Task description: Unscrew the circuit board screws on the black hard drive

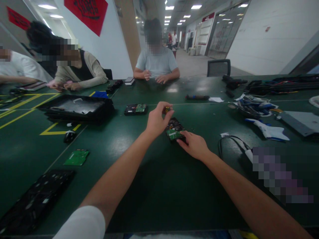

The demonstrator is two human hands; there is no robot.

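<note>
Head view, the only one. My left hand [157, 121] is raised just above the small black hard drive with a green circuit board [174, 129]. Thumb and fingertips are pinched tight on a small yellow-and-dark tool [166, 109], too small to identify, held over the drive's far end.

My right hand [195, 144] has its fingers stretched fairly flat, tips on the drive's near right edge. Probably pinning it so it won't slide on the dark green table [159, 186]; the thumb is hidden. The drive lies flat, board side up, at table centre.

Around it:
- second black drive [136, 109], far-left, well apart
- loose green circuit board [76, 157], left
- black shallow tray [74, 108], beyond that
- black looped cable [231, 142], near my right wrist

A co-worker's hands [154, 77] rest opposite. Nothing blocks either hand.
</note>
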